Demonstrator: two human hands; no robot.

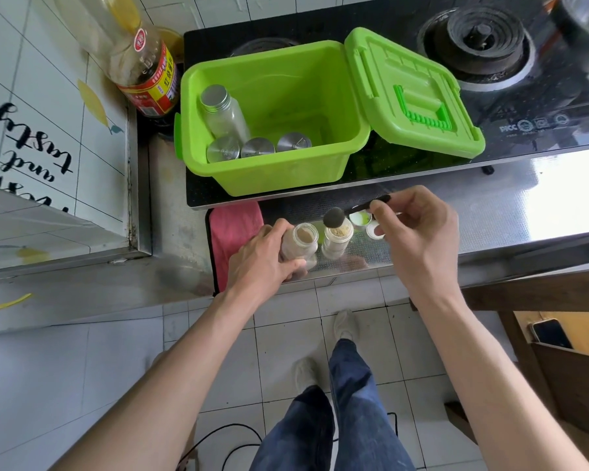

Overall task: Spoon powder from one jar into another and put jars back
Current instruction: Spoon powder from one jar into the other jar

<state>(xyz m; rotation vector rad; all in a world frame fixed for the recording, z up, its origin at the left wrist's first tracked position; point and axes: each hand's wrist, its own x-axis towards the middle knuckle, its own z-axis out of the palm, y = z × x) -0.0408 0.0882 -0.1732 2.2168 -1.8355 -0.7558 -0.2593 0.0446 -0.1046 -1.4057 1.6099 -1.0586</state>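
Observation:
Two open glass jars stand side by side on the steel counter edge. My left hand (264,258) grips the left jar (301,244), which holds pale beige powder. The right jar (335,241) holds yellowish powder. My right hand (419,232) pinches the handle of a black spoon (334,217), whose round bowl hovers over the right jar's mouth. Two jar lids (366,223) lie upside down just behind the jars, partly hidden by my right fingers.
A green plastic box (272,178) with its hinged lid (419,96) open sits on the black stove (524,107), holding several metal-capped jars (223,112). A sauce bottle (147,73) stands at the left. A pink cloth (232,232) lies beside my left hand.

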